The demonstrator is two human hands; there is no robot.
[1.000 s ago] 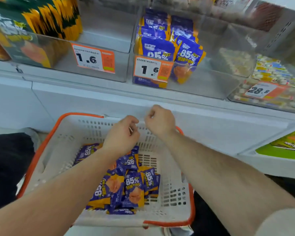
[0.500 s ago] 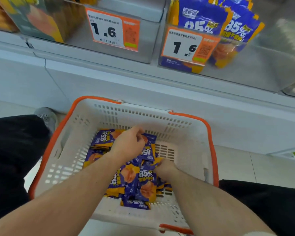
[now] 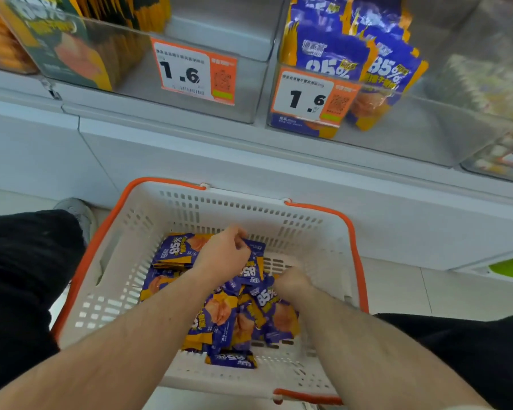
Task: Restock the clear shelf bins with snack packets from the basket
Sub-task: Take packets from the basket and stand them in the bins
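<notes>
Both forearms reach into the basket (image 3: 125, 261); left hand (image 3: 224, 255) pinches a packet (image 3: 253, 261), right hand (image 3: 290, 281) blurred.

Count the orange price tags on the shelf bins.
2 fully readable: one "1.6" tag on the left bin's front, another "1.6" tag on the purple packets' bin. A third may be cropped at the far right edge.

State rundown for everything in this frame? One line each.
left hand: in the basket, fingers curled on a purple packet
right hand: blurred, down among the packets, grip unclear
basket: on the floor, partly filled with loose purple packets
purple-packet bin: partly stocked, packets upright at its left
left bin: dark-and-yellow packs at its left, remainder bare
</notes>
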